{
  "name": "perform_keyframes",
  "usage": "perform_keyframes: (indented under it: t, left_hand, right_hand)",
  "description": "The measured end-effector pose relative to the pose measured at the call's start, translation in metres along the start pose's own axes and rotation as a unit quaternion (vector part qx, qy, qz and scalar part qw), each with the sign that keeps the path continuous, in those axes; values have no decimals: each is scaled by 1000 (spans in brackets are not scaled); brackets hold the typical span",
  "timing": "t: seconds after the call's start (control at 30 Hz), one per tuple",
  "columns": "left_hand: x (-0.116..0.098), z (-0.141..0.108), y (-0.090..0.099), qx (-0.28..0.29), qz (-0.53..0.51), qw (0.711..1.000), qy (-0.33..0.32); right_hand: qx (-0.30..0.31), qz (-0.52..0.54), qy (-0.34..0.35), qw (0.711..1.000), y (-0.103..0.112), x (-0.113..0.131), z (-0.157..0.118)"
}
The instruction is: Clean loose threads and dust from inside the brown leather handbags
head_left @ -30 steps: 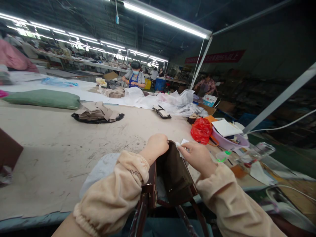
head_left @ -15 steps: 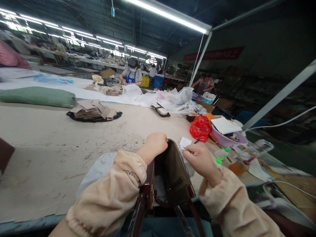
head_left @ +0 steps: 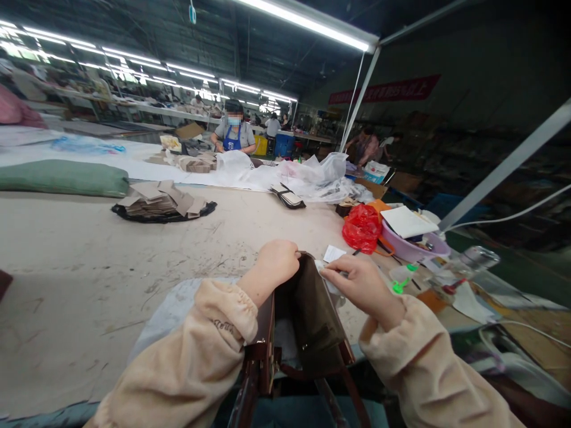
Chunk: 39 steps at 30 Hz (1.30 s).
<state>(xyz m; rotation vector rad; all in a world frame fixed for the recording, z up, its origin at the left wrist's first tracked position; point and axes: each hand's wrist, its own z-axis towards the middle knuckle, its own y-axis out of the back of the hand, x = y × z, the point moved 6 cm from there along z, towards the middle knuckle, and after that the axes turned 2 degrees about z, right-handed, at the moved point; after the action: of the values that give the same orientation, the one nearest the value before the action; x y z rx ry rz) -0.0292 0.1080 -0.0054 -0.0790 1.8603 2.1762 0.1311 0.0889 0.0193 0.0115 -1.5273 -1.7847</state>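
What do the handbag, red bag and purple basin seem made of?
Handbag: probably leather or imitation leather, judging by the glossy brown trim; its dull lining looks like matte fabric.
Red bag: apparently thin plastic film, crinkled with shiny highlights.
Purple basin: likely smooth plastic, from its even colour and rounded form.

Under a dark ceiling (head_left: 272,53), rows of strip lights (head_left: 191,72) run back over long benches (head_left: 147,109), while a nearer tube light (head_left: 307,25) slants above a pale worktable (head_left: 66,261) (its surface scuffed with dark marks), and a red banner (head_left: 383,90) shows against the dim right-hand wall (head_left: 414,56).
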Motion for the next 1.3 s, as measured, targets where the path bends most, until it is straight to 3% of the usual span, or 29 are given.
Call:
perform_keyframes:
  t: [0.3,0.6,0.77,0.87,0.93,1.03,1.1,1.2,1.3]
  left_hand:
    - [0,1,-1,3,4,1000,6]
    - [1,0,0,-6,8,1000,11]
    - [2,1,0,-3,15,1000,15]
    - [1,1,0,1,16,1000,8]
    - [0,0,1,4,15,1000,3]
    - [-1,0,1,11,16,1000,0]
    - [-1,-1,1,15,17,1000,0]
    - [-1,-1,1,17,18,1000,1]
    - [-1,-1,1,17,18,1000,-1]
  right_hand:
    - [-6,-150,-69,986,-4,5,24]
    - [-25,-79,-71,994,-13,-9,35]
    - [-15,-99,24,995,-16,1,29]
    - [-25,-26,46,998,-17,-7,21]
    - [-40,79,-9,996,-17,-25,17]
    - [-47,230,-110,966,-20,-54,10]
    - [-53,239,-125,961,-18,-62,8]
    - [-97,134,-42,985,-4,-53,9]
    - [-134,71,68,986,5,-34,11]
